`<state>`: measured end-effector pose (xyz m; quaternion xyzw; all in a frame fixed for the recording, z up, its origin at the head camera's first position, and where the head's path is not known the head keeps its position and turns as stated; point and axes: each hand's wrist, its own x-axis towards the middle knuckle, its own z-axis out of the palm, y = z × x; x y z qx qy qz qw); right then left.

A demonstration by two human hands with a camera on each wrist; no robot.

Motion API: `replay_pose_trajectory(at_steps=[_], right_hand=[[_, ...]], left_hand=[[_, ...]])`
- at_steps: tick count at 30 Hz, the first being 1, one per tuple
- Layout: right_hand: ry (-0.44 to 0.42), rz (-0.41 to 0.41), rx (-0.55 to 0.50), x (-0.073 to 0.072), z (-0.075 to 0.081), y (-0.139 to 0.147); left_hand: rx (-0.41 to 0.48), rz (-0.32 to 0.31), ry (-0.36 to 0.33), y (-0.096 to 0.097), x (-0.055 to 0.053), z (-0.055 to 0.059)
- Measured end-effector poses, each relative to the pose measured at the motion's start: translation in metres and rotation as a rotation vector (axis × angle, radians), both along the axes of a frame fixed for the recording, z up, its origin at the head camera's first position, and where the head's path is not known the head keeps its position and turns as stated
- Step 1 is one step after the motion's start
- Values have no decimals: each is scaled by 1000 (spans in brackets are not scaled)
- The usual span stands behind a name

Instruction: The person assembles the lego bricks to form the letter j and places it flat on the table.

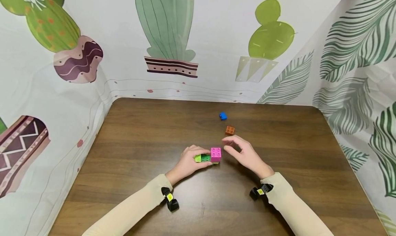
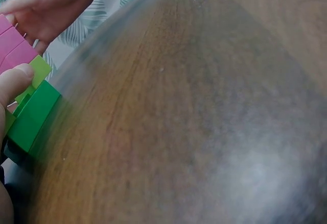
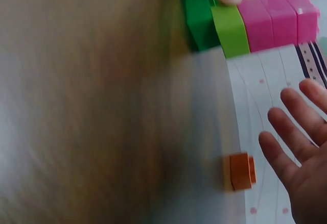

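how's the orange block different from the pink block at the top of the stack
Colour aside, the orange block rests directly on the table, while the top pink block is raised on a stack. The orange block stands apart, untouched; the pink block is part of the stack that the left hand grips. Both show four studs facing up.

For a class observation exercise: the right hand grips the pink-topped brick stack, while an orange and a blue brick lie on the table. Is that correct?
Not quite: the head view shows the left hand gripping the stack. The orange brick and blue brick do lie on the table.
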<state>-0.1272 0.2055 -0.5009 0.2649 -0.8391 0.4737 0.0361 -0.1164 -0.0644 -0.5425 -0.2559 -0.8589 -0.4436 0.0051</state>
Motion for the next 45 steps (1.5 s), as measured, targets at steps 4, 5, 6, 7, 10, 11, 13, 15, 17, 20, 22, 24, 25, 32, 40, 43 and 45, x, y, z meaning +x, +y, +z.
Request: replay_pose_trajectory(at_steps=[4,5,6,7,10,11,13,15,17,20,22,24,25,32,40,43,45], right_hand=[[41,-115,32,-11,0,8],[47,-137,38,-14,1,10],[53,-156,46,-16,1,13],[58,-172,54,-19,1,15],[59,-211,82,-25,2,20],[57,-219,95,-27,2,21],[52,-229,115,-30,2,23],[37,-233,134,-34,1,25],[25,-235,152,-38,-1,26],[0,-239,170,-43,-4,28],[-18,-242,182,-46,-7,29],[-36,-243,191,-50,-9,29],[-43,-242,201,-51,-10,30],[-82,-228,258,-60,-13,30],[-72,-209,338,-65,-14,26],[-52,-211,357,-66,-16,26],[-47,-213,365,-68,-17,26]], left_hand=[[7,2,-14,0,0,0],[4,2,-18,0,0,0],[2,2,-23,0,-1,0],[-1,1,-28,0,-1,0],[-10,0,-37,0,0,0],[-9,1,-39,0,0,0],[-9,1,-38,0,0,0],[-9,1,-34,0,0,0],[-7,1,-31,0,0,0],[-5,-3,-29,-1,-1,0],[-6,-5,-23,-1,-1,-1],[-5,-6,-28,-1,-1,-2],[-5,-6,-29,-1,-1,-2],[8,-12,-33,-1,-1,-2],[2,-10,-40,-1,-1,0],[6,-10,-38,-1,-1,1],[9,-9,-35,-1,-1,1]])
